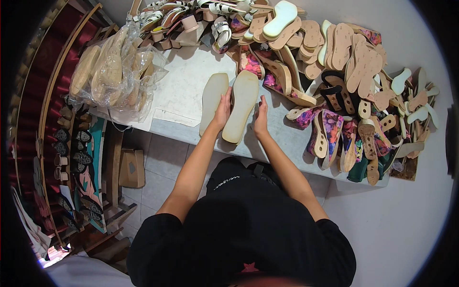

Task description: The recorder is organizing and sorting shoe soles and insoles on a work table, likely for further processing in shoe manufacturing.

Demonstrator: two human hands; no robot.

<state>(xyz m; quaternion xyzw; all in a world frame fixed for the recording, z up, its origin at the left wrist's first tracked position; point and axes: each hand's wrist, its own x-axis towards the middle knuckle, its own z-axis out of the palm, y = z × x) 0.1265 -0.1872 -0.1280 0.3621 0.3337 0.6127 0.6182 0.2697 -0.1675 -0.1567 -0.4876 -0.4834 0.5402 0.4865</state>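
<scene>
Two pale, cream-coloured shoe soles lie side by side on the table in front of me, the left sole (214,88) and the right sole (243,103). My left hand (223,113) rests between them with its fingers stretched forward, over the inner edge of the left sole and close against the right one. Just to the right of the right sole is my right hand (261,116), its fingers extended and nothing in its grasp. Part of the left sole is hidden by my left hand and forearm.
Clear plastic bags of wedge soles (112,71) sit on the table's left end. Strappy white sandals (221,33) and stacked tan insoles (342,45) crowd the back. Floral wedges (330,131) pile at the right. A cardboard box (132,168) stands on the floor.
</scene>
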